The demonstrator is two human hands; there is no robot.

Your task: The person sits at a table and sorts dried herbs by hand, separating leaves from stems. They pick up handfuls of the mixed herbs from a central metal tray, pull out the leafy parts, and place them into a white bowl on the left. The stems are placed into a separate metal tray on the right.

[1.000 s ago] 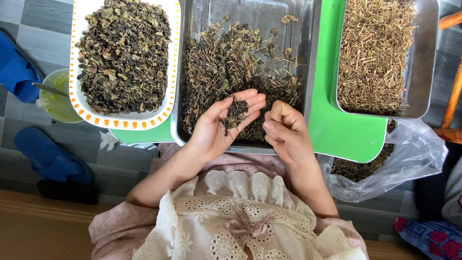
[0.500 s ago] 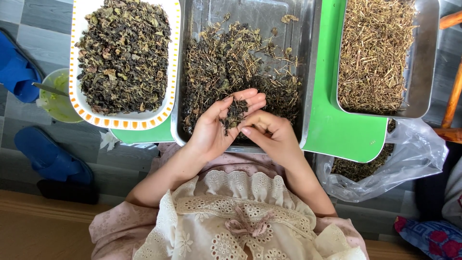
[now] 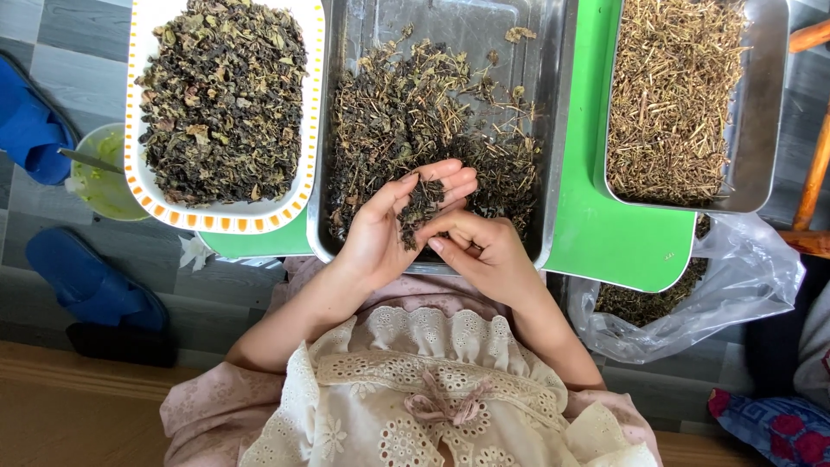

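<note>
- We are cupping our left hand (image 3: 380,229) palm up, so the dark herbs (image 3: 420,207) are lying in it and not spilling.
- Our right hand (image 3: 484,251) is pinching at that little pile with its fingertips (image 3: 437,246), picking bits out.
- Both hands are hovering over the steel tray (image 3: 553,138), near its 6 o'clock rim, so crumbs are falling back in.
- The leaf plate (image 3: 309,130) is sitting at 10 o'clock and the stem tray (image 3: 765,112) at 2 o'clock, both close by.
</note>
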